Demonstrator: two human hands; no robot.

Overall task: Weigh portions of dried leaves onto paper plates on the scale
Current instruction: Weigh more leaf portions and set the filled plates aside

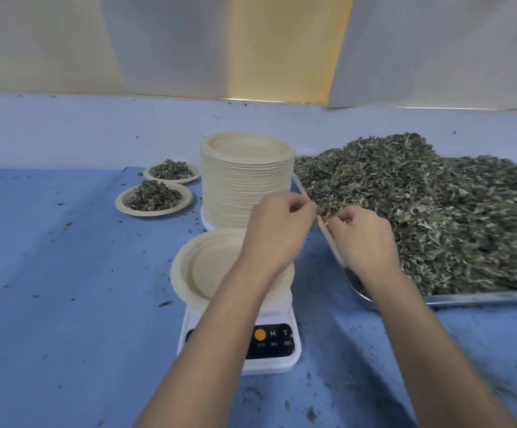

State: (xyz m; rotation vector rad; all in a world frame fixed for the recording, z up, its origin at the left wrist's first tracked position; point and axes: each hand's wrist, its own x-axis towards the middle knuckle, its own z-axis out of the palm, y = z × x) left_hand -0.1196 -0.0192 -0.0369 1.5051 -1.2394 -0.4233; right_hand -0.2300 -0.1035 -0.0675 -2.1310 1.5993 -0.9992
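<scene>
An empty paper plate (207, 267) sits on the white scale (271, 361), whose display is partly hidden by my left forearm. A big heap of dried leaves (436, 211) fills the metal tray (473, 298) on the right. Both hands meet above the tray's left rim. My left hand (277, 233) has its thumb and fingers pinched together on a small bit of leaf at the rim. My right hand (363, 242) curls its fingers round leaves at the heap's near-left edge.
A tall stack of paper plates (246, 180) stands behind the scale. Two plates filled with leaves (153, 200) (172, 173) lie to its left. Leaf crumbs are scattered over the blue table cover (65, 288). A curtain hangs behind.
</scene>
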